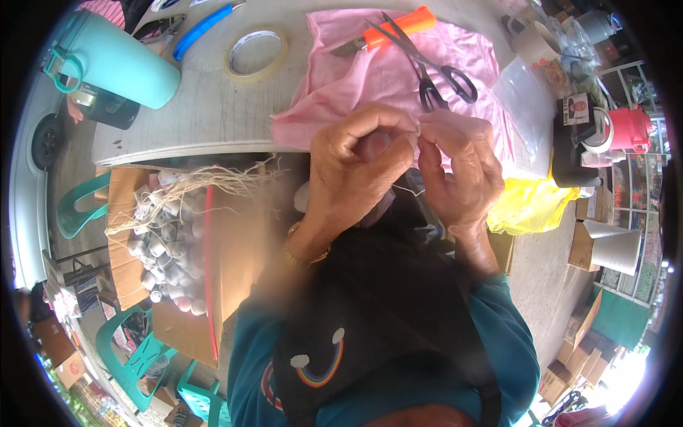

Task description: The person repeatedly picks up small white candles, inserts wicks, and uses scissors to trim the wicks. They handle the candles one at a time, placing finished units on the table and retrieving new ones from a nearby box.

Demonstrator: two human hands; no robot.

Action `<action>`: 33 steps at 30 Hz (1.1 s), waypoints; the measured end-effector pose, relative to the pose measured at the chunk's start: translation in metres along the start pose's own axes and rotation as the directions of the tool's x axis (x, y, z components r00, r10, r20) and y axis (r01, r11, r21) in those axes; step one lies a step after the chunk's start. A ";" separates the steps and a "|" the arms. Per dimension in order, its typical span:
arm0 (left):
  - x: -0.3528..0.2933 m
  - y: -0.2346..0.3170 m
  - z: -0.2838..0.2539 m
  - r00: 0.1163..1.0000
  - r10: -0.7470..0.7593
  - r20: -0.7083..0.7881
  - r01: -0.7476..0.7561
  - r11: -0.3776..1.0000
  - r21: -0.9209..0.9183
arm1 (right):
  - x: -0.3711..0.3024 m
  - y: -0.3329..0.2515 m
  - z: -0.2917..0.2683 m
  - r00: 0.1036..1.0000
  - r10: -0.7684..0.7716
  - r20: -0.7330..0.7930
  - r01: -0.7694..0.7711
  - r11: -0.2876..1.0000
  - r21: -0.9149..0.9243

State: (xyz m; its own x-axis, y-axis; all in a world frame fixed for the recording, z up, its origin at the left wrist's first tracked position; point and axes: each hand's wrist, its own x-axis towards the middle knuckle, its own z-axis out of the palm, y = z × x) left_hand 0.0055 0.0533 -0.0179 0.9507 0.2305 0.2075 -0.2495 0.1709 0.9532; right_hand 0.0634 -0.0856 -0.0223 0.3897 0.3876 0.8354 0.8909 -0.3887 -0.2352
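Note:
My left hand (363, 171) and my right hand (462, 164) meet fingertip to fingertip above the table's near edge, both closed in a pinch. A thin off-white string (409, 191) shows below and between them, and a whitish bit of it seems to sit at the fingertips. Whatever lies inside the curl of my left hand is mostly hidden. Just beyond the hands a pink cloth (334, 96) is spread on the table. Black-handled scissors (420, 60) and an orange-handled knife (398, 28) rest on the cloth.
Left of my lap stands an open cardboard box (238, 249) of small whitish bottle-like pieces (171, 249), with loose strings (213, 181) across its top. On the table (163, 135) are a tape roll (256, 53), a blue cutter (203, 32) and a teal tumbler (117, 60). A yellow plastic bag (530, 206) lies right.

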 end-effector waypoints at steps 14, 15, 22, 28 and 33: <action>0.003 -0.006 -0.004 0.990 -0.100 0.099 0.110 0.989 -0.099 | 0.006 -0.001 -0.016 0.939 0.267 0.216 -0.323 0.901 0.290; 0.002 -0.006 -0.002 0.993 -0.086 0.081 0.091 0.994 -0.059 | 0.006 -0.001 -0.015 0.927 0.284 0.245 -0.348 0.894 0.283; 0.004 -0.009 0.006 0.934 0.356 0.005 -0.328 0.857 0.397 | 0.007 0.001 -0.012 0.933 0.261 0.249 -0.316 0.923 0.217; 0.004 -0.006 -0.001 0.977 -0.202 0.067 0.212 0.956 -0.202 | 0.005 0.000 -0.010 0.958 0.225 0.177 -0.256 0.950 0.180; 0.005 -0.007 0.000 0.968 -0.211 0.136 0.250 0.871 -0.422 | 0.002 0.002 -0.004 0.999 0.039 0.026 -0.039 0.999 0.020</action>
State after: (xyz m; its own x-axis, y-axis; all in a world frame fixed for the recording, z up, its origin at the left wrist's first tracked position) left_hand 0.0121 0.0536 -0.0239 0.9980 0.0567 0.0292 -0.0578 0.6110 0.7895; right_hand 0.0652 -0.0891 -0.0188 0.4296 0.3938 0.8126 0.8795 -0.3864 -0.2777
